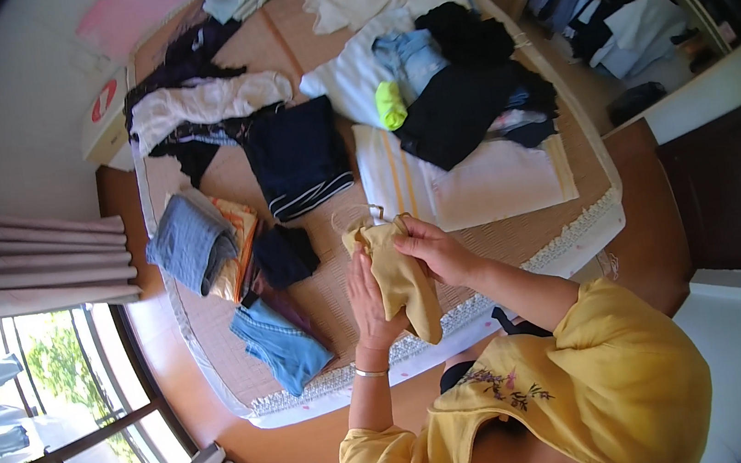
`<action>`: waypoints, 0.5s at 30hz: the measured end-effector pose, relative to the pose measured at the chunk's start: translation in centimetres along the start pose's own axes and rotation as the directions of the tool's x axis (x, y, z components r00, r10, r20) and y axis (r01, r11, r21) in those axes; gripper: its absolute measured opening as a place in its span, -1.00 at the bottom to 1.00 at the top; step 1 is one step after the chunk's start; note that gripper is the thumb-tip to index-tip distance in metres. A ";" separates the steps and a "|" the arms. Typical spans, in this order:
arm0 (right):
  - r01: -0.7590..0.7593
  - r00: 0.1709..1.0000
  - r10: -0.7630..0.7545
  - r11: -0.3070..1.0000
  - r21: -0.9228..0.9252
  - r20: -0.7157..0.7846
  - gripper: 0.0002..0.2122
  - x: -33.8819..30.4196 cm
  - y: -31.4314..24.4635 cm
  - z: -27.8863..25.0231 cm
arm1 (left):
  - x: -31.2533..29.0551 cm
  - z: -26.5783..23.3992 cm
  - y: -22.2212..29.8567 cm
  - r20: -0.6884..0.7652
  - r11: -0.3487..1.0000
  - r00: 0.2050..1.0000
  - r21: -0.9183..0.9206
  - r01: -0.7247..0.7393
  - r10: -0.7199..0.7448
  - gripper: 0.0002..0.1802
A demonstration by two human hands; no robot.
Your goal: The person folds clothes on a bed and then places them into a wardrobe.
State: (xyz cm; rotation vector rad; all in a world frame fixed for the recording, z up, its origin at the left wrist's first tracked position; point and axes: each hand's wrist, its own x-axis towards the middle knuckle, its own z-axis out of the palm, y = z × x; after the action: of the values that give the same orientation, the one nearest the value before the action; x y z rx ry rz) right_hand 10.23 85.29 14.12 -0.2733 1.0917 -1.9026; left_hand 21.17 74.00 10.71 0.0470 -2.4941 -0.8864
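A mustard-tan cloth piece (394, 270) hangs between my two hands above the near edge of the bed. Thin loops of cord and a small white bit (378, 219) show at its top, but I cannot make out what kind of item it is. My left hand (366, 295) holds its left side, with fingers stretched along the fabric. At the upper right, my right hand (433, 250) grips it with the thumb on top. Beyond lies a white cloth with yellow stripes (467, 187). To the left rests a small dark folded garment (287, 254).
The bed (345, 322) has a woven mat and holds folded jeans (283, 344), a stack with grey-blue clothes (191, 240), a navy folded garment (297, 157), black clothing (458, 119) and a neon-yellow bundle (390, 105). A curtained window is at left, an open wardrobe (622, 15) at right.
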 end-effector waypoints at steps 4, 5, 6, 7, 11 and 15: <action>0.036 0.996 -0.019 0.983 0.179 -0.093 -0.87 -3.0 -5.1 -1.4 | 2.6 0.6 7.7 -0.140 1.000 0.990 -0.001 0.004 -0.005 -0.32; 0.060 0.995 -0.044 0.983 0.175 -0.095 -0.87 -3.9 -6.2 -2.3 | 3.3 0.7 9.1 -0.143 1.000 0.990 -0.002 -0.020 0.020 -0.32; 0.071 0.991 -0.063 0.995 0.067 -0.114 -0.87 -4.8 -7.5 -3.0 | 4.1 0.7 10.3 -0.174 0.998 0.983 -0.030 -0.061 0.055 -0.37; 0.066 0.989 -0.069 0.997 -0.032 -0.133 -0.87 -5.9 -8.3 -3.6 | 4.2 0.8 11.6 -0.198 0.995 0.977 -0.053 -0.087 0.075 -0.42; 0.105 0.911 -0.387 0.553 -0.826 -0.143 -0.73 -8.2 -10.6 -6.2 | 7.2 2.4 15.1 -0.174 0.925 0.948 -0.321 0.202 -0.267 -0.54; 0.340 0.792 -0.601 0.280 -0.898 0.112 -0.25 -15.3 -14.7 -5.7 | 11.0 3.2 18.9 -0.230 0.945 0.934 -0.246 0.216 -0.273 -0.56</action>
State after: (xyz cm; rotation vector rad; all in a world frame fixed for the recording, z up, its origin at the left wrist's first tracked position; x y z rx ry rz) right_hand 7.08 103.72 25.67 -1.1102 2.4071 -1.6367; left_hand 12.44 88.65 24.74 0.3865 -2.1632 -1.1695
